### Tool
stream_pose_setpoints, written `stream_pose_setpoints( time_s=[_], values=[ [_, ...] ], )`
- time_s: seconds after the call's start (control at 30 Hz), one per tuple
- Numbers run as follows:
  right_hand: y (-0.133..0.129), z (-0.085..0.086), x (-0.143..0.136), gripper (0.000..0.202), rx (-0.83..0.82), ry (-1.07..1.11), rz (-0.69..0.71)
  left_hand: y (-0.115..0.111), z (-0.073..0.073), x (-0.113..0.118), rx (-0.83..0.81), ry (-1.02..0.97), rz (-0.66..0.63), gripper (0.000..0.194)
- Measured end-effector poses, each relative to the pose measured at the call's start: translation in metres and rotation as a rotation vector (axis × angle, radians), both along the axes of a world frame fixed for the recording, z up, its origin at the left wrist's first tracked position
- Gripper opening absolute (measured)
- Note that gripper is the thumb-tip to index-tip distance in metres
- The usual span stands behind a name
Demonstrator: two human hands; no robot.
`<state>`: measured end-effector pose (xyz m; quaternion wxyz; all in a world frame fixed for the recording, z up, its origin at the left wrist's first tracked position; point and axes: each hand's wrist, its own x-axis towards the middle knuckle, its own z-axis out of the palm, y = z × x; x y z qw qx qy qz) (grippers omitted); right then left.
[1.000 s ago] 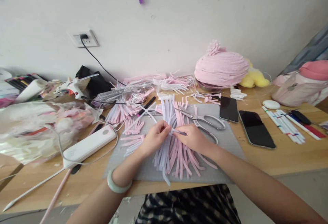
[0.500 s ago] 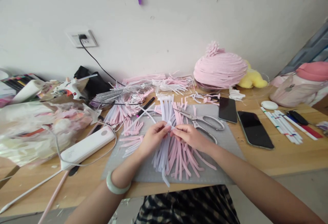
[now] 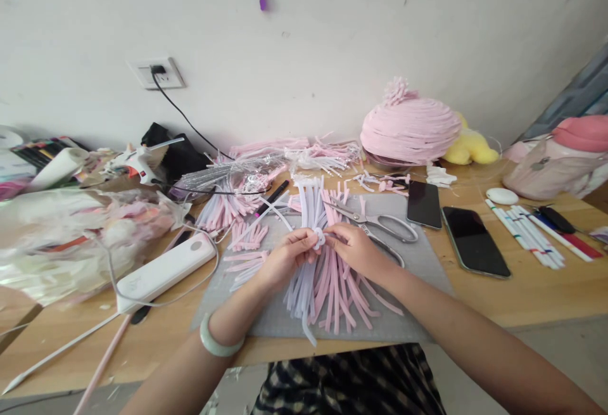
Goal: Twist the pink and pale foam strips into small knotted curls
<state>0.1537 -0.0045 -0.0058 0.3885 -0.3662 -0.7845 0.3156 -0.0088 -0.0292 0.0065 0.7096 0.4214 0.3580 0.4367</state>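
A small coil of pale lilac pipe cleaner (image 3: 318,238) is between my two hands. My left hand (image 3: 295,253) pinches it from the left with thumb and fingers. From the right, the fingertips of my right hand (image 3: 350,247) close on its edge. Beneath them, long lilac pipe cleaners (image 3: 299,298) and pink pipe cleaners (image 3: 339,294) lie fanned over a grey cutting mat (image 3: 403,304). Metal scissors (image 3: 380,225) rest with blades slightly apart just beyond my right hand. Short cut pieces (image 3: 249,236) lie left of my left hand.
Two phones (image 3: 475,241) and several white markers (image 3: 527,234) lie at the right. A pink fuzzy dome (image 3: 409,127) stands by the wall. On the left are a white power bank-like device (image 3: 166,270), a glue gun (image 3: 140,165) and plastic bags (image 3: 71,244).
The lilac pipe cleaner between my fingers now shows as a round coil, less covered by the fingertips. My right fingers have shifted slightly. The view has moved a little.
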Motion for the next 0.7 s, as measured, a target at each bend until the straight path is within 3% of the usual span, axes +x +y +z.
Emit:
stream_pose_setpoints(
  time_s=[0.1,0.27,0.47,0.7],
  values=[
    [0.0007,-0.0011,0.0001,0.016,0.197,0.069,-0.155,0.0004,0.0005,0.0024,0.018,0.046,0.062,0.021],
    [0.0028,-0.0037,0.0009,0.011,0.215,0.098,-0.108,-0.001,-0.0025,0.0037,0.094,0.093,0.046,0.022],
    [0.0001,-0.0038,-0.0015,0.021,0.059,0.168,-0.008,-0.0009,-0.0049,0.0025,0.205,0.197,0.031,0.022],
    [-0.0053,0.0018,-0.0036,0.024,-0.163,0.237,0.017,0.0026,-0.0072,0.0037,0.126,0.129,0.124,0.02]
  ],
)
